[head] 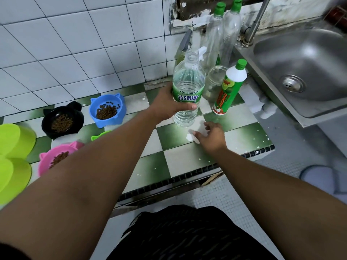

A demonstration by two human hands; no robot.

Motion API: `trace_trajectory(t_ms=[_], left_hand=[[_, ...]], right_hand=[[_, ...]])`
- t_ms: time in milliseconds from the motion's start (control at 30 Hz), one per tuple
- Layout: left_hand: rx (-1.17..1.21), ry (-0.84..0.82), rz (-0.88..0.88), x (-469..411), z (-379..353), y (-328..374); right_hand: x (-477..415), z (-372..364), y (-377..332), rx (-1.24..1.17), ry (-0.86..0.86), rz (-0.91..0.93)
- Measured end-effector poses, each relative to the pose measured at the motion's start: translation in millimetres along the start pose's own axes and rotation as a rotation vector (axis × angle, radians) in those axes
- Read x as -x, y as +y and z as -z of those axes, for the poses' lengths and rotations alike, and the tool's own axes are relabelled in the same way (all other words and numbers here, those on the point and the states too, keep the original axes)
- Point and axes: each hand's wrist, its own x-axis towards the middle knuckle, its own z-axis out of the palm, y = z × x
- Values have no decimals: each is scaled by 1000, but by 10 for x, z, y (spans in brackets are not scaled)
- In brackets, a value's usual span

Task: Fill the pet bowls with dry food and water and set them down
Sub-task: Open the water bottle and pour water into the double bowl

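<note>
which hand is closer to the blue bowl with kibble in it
Left. The left hand, gripping the water bottle, is to the right of the blue bowl. The right hand is farther right, past the bottle, low over the counter.

Left of the water bottle (188, 91), the left forearm (93, 166) covers most of a green bowl (101, 135), leaving one sliver, and hides the near part of a pink bowl (56, 158). Further left of the bottle, lime-green plastic shapes (13, 147) are cut off by the picture's edge. Just below the bottle, the right hand (213, 138) is motion-blurred. Whether its fingertips touch or hold the white patch (191, 136) under them cannot be told. Right of the bottle, the sink (300, 53) runs out of frame, and the tap (257, 21) loses its top. The left hand (165, 106) hides the bottle label's small print with its thumb.
</note>
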Motion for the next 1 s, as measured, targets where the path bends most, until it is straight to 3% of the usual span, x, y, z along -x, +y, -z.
trace_trajectory(t_ms=[367, 700, 1000], left_hand=[[10, -27, -41, 30, 3, 73], [11, 19, -44, 59, -29, 127], [-30, 233, -126, 91, -156, 309]], right_hand=[[-312, 288, -615, -371, -43, 150], [-342, 385, -633, -320, -184, 204], [-434, 329, -584, -355, -262, 212]])
